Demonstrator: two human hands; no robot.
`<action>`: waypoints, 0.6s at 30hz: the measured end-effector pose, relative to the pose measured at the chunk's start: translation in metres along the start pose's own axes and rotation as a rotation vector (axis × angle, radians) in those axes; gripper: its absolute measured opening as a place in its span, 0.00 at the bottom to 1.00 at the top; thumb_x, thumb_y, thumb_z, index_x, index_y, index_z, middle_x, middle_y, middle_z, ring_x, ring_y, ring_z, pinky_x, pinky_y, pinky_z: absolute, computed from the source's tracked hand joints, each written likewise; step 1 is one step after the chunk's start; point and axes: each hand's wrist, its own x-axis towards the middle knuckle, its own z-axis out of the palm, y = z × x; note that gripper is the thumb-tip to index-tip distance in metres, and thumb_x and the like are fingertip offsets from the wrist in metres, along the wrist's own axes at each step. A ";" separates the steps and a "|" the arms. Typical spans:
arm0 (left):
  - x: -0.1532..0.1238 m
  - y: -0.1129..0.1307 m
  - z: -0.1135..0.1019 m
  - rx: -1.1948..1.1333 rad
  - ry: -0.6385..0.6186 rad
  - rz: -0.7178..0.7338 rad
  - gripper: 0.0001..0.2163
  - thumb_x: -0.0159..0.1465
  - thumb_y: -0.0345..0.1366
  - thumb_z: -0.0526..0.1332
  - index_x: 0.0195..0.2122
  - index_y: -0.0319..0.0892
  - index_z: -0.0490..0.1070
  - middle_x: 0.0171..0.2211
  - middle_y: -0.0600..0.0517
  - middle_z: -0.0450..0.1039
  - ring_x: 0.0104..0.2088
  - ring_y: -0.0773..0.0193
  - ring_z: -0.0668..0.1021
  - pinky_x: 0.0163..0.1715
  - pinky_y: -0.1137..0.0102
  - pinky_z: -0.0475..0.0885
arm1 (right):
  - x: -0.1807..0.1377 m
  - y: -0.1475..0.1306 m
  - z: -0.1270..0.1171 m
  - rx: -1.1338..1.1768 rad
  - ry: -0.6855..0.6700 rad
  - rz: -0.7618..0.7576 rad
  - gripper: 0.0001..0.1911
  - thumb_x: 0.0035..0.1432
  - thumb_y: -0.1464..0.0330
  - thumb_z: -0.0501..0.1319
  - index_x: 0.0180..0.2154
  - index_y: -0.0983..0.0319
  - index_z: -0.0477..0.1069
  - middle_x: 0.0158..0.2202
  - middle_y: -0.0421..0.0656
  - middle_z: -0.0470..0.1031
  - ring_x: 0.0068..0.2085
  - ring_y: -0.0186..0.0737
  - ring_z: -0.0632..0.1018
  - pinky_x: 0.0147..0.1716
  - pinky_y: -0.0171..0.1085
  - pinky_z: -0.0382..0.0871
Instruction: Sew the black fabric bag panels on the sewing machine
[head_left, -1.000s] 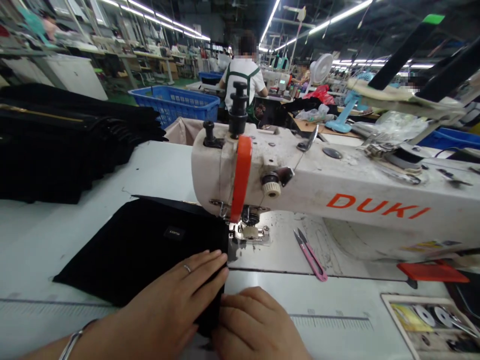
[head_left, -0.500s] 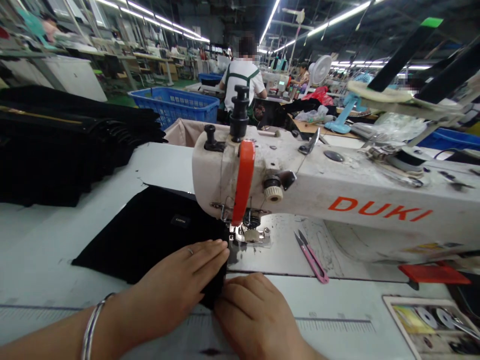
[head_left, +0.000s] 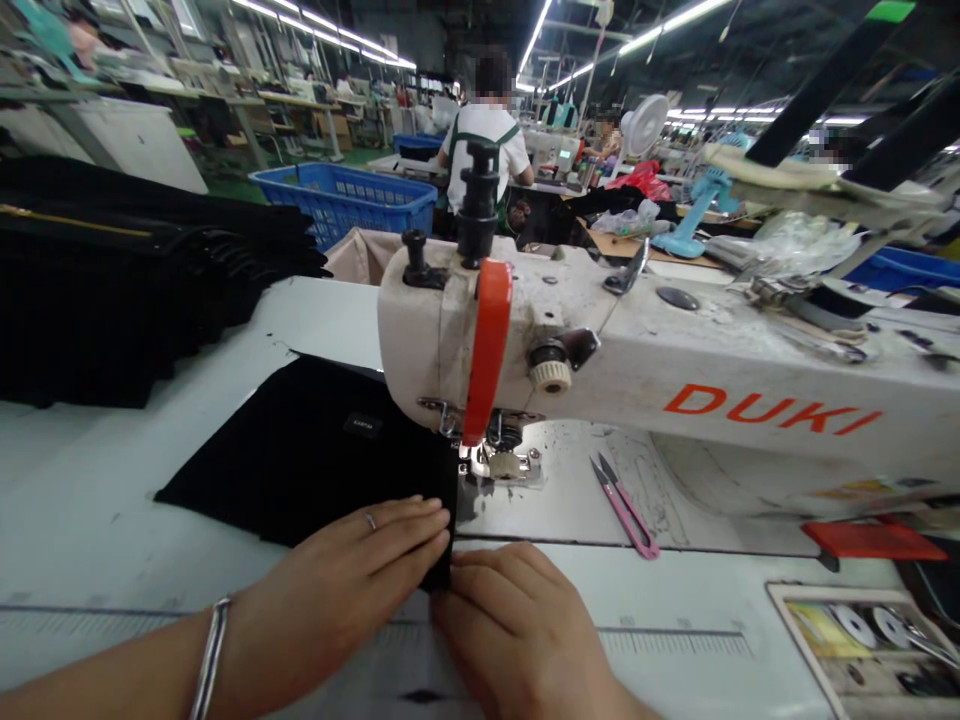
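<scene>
A black fabric piece (head_left: 300, 455) with a small dark label (head_left: 363, 426) lies flat on the sewing machine table. Its right edge runs under the presser foot (head_left: 491, 462) of the white sewing machine (head_left: 600, 340). My left hand (head_left: 360, 570), wearing a ring and a bangle, rests with fingers stretched out on the fabric near that edge. Just in front of the foot, at the near right corner of the cloth, my right hand (head_left: 517, 625) is closed, its fingertips pinching the fabric's edge. Pink thread snips (head_left: 626, 508) lie right of the needle area.
A stack of black fabric pieces (head_left: 112, 290), one showing a gold zipper, stands at the left. Behind are a blue basket (head_left: 345, 200) and a person in a white shirt (head_left: 487, 150). A bobbin tray (head_left: 862, 640) is set into the table at the right, below a red lever (head_left: 874, 540).
The fabric has shifted slightly away from me along the presser foot, and my left hand sits a little further back from its front edge. The view has tilted slightly.
</scene>
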 end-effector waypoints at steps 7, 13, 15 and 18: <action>0.002 -0.008 -0.009 -0.191 0.107 -0.020 0.15 0.72 0.23 0.50 0.52 0.41 0.72 0.50 0.51 0.78 0.52 0.65 0.77 0.60 0.69 0.70 | -0.003 -0.006 -0.006 0.066 -0.038 0.109 0.12 0.74 0.71 0.53 0.44 0.62 0.75 0.39 0.44 0.80 0.41 0.40 0.77 0.43 0.39 0.70; 0.006 -0.009 -0.008 -0.230 0.197 0.038 0.13 0.76 0.27 0.48 0.52 0.36 0.72 0.49 0.49 0.78 0.50 0.66 0.77 0.57 0.71 0.72 | -0.002 -0.008 -0.005 0.087 -0.045 0.121 0.09 0.71 0.73 0.57 0.40 0.63 0.75 0.37 0.43 0.80 0.40 0.41 0.77 0.44 0.39 0.70; 0.009 -0.009 -0.008 -0.227 0.197 0.056 0.13 0.76 0.27 0.48 0.50 0.36 0.72 0.47 0.49 0.78 0.49 0.65 0.77 0.56 0.70 0.72 | -0.002 -0.008 -0.005 0.092 -0.047 0.118 0.08 0.71 0.73 0.57 0.40 0.63 0.75 0.37 0.43 0.80 0.41 0.41 0.77 0.44 0.39 0.70; 0.011 -0.009 -0.006 -0.230 0.191 0.043 0.14 0.76 0.26 0.47 0.48 0.36 0.73 0.45 0.49 0.79 0.47 0.66 0.78 0.54 0.71 0.73 | -0.003 -0.007 -0.006 0.109 -0.058 0.142 0.08 0.70 0.73 0.58 0.40 0.63 0.75 0.36 0.42 0.79 0.40 0.41 0.77 0.43 0.40 0.70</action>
